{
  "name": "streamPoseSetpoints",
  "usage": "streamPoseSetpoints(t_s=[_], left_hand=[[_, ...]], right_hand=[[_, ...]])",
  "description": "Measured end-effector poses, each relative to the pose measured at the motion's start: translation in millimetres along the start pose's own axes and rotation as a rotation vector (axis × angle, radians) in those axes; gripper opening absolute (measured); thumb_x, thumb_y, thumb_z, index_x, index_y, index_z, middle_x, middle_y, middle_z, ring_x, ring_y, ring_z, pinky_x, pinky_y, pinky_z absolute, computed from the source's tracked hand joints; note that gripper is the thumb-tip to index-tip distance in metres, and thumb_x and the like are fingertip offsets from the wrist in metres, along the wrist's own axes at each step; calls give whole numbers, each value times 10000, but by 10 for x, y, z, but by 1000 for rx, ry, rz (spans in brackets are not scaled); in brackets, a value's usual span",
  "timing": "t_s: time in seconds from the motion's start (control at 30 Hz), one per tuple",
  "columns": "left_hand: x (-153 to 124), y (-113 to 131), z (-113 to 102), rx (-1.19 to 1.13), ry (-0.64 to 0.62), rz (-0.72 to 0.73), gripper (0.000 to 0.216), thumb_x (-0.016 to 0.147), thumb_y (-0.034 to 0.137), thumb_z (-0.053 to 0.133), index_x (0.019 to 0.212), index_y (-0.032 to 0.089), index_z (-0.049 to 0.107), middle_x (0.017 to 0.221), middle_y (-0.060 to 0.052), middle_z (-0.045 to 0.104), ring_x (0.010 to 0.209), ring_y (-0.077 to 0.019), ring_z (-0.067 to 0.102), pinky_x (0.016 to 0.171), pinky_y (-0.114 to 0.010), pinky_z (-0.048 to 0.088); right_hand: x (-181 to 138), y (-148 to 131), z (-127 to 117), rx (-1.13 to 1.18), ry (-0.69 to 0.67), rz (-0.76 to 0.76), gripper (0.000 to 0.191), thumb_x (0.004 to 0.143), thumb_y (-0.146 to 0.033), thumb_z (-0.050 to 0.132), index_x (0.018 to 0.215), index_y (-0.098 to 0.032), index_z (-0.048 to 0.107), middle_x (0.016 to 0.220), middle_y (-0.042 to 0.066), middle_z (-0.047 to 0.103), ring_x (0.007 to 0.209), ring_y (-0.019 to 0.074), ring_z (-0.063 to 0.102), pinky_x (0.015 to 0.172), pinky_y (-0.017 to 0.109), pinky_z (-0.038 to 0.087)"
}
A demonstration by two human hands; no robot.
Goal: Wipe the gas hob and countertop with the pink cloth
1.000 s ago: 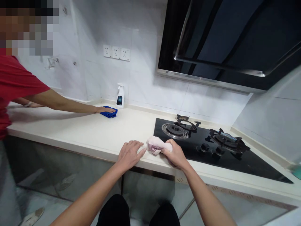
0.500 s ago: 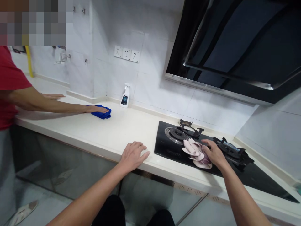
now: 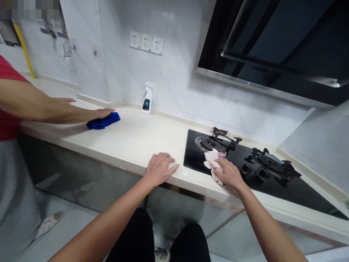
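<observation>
I am guiding the right hand [image 3: 228, 173], pink cloth [image 3: 212, 160] in its grasp, leftward to the front left of the stove [image 3: 289, 194], seemingly bringing the wiping there, the left hand [image 3: 160, 168] resting loosely spread and empty left of the stove.

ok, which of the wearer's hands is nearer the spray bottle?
Left. The left hand is at the front edge of the counter, slightly right of the spray bottle; the right hand is farther right, holding a pale cloth at the cooktop.
</observation>
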State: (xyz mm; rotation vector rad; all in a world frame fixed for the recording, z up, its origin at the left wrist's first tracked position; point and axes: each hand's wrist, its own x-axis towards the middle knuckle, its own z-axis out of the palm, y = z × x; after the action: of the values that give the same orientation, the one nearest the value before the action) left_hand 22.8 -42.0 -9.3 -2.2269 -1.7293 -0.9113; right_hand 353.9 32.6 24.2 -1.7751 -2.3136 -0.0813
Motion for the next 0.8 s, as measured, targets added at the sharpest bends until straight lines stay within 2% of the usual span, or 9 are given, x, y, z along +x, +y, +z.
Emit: streamPoseSetpoints(t_s=[0.13, 0.27, 0.37, 0.47, 0.57, 0.63, 0.73, 0.8], left_hand=[[10, 18, -26, 17, -9, 5, 315, 1026, 455, 526, 1101, 252, 755, 1188, -72, 729, 1134, -275, 623, 954, -436, 430], [-5, 8, -39, 9, 11, -9, 353, 1048, 436, 475, 1281, 250, 664, 1281, -80, 705, 1160, -263, 625, 972, -425, 447], [0, -24, -26, -36, 67, -66, 436, 1057, 462, 435, 1411, 245, 568, 1401, -93, 652, 1253, -277, 596, 1019, -441, 453], [33, -67, -19, -96, 108, -119, 471, 1063, 484, 384, 1442, 253, 542, 1430, -89, 639, 1321, -281, 561, 1062, -448, 443], [73, -117, -35, -146, 100, -163, 496, 1068, 495, 323, 1424, 250, 566, 1431, -83, 645, 1331, -275, 563, 1085, -447, 433], [93, -154, -55, -157, 59, -184, 504, 1066, 488, 292, 1388, 257, 603, 1410, -69, 667, 1315, -269, 581, 1080, -439, 438], [105, -200, -80, -137, -19, -204, 510, 1059, 489, 269, 1296, 286, 672, 1350, -41, 713, 1283, -263, 606, 1062, -427, 437], [105, -212, -91, -118, -53, -208, 523, 1054, 507, 259, 1259, 295, 692, 1326, -34, 728, 1281, -261, 607, 1059, -423, 426]], right_hand=[[160, -549, 21, 49, 15, -88, 374, 959, -353, 516, 1290, -243, 652, 1326, 87, 662, 1159, 273, 613, 914, 354, 434], [299, -1092, 50, 99, 64, -158, 318, 935, -334, 545, 1201, -213, 669, 1250, 104, 682, 1114, 276, 613, 883, 358, 417], [169, -1427, 82, 124, 101, -252, 279, 914, -347, 587, 1147, -218, 670, 1203, 84, 689, 1114, 267, 593, 905, 358, 398], [-4, -1689, 100, 142, 108, -340, 255, 900, -404, 630, 1087, -238, 677, 1163, 46, 700, 1106, 243, 586, 916, 343, 386], [-81, -1845, 71, 181, 83, -413, 282, 892, -470, 654, 1056, -242, 675, 1122, 36, 705, 1046, 232, 598, 866, 342, 391], [-107, -1871, 43, 228, 70, -459, 364, 867, -505, 694, 1117, -244, 654, 1130, 36, 703, 1029, 239, 597, 839, 348, 391], [-190, -1769, 34, 263, 108, -494, 470, 854, -517, 736, 1238, -274, 612, 1199, 31, 689, 1054, 247, 583, 849, 358, 382], [-278, -1592, 50, 249, 145, -491, 418, 888, -502, 716, 1233, -281, 631, 1211, 35, 683, 1060, 247, 572, 859, 365, 372]])
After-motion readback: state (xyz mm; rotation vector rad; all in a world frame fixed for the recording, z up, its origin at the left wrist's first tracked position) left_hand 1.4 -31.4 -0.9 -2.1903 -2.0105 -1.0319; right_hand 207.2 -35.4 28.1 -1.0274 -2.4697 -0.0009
